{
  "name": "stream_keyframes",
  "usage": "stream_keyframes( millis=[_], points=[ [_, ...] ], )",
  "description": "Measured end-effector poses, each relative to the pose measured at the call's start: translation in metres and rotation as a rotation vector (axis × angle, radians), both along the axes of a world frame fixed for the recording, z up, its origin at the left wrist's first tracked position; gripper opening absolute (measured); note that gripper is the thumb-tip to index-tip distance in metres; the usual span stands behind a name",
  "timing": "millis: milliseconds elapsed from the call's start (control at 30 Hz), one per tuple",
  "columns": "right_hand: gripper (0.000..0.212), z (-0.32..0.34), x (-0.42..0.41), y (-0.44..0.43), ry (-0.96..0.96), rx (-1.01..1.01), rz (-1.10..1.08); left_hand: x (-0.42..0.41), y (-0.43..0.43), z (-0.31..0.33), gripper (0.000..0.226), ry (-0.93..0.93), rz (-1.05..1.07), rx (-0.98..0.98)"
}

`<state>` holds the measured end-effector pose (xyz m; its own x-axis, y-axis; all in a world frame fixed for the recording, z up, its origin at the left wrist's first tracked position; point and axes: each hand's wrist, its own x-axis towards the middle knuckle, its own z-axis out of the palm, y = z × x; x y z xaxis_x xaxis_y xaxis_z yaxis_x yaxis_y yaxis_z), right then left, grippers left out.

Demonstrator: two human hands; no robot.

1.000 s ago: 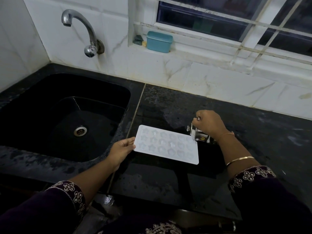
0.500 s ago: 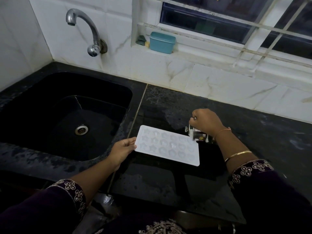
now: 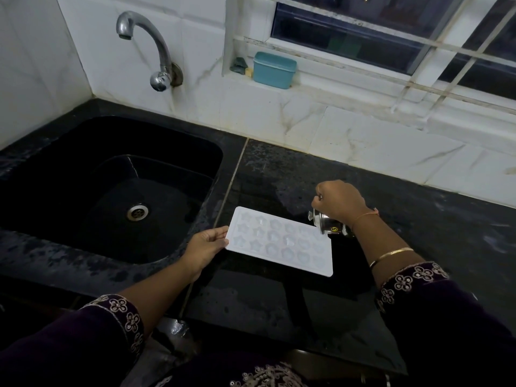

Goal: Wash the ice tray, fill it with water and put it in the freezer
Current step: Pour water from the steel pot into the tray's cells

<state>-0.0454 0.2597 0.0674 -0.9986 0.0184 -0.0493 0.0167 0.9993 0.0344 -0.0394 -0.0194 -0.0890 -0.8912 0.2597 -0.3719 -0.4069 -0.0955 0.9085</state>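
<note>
Ice tray: flat white plastic rectangular ice tray (image 3: 279,241) with rounded corners, over the black polished stone worktop (image 3: 418,219), just right of the sink. Rows of shallow moulded cavities, some star-shaped, others rounded. The cavities look pale and glossy; cannot tell whether water sits in them.

Left hand (image 3: 206,245): pinches the tray's short left edge, thumb on top, fingers beneath.

Right hand (image 3: 339,202): fingers curled round a small shiny steel cup (image 3: 328,223). Cup is tipped on its side, flared rim towards the tray's far right corner, touching or just above it. A small yellow round sticker shows on its wall. The cup's inside is hidden and no stream can be made out. A thin gold bangle (image 3: 391,254) sits on that forearm, above a dark purple sleeve with an embroidered flower cuff (image 3: 410,283).

Sink: deep black rectangular sink (image 3: 83,247), rounded corners, matt mottled rim. A round metal drain (image 3: 137,212) lies at the bottom, and the basin floor has a wet sheen.

Wall: curved chrome tap (image 3: 148,46) mounted on white veined tiles, spout over the sink.

Window sill: teal plastic rectangular box (image 3: 274,69), lid on, contents hidden. A small dark green and yellow item just left of it is too small to tell.
</note>
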Motion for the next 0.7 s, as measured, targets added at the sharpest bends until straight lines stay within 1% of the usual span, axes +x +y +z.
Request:
stream_keyframes(
  millis=[700],
  points=[
    [0.031,0.003,-0.0027,-0.0062,-0.009,0.055,0.007,0.0034,0.0021,0.0075,0.036,0.008,0.031,-0.004]
  ],
)
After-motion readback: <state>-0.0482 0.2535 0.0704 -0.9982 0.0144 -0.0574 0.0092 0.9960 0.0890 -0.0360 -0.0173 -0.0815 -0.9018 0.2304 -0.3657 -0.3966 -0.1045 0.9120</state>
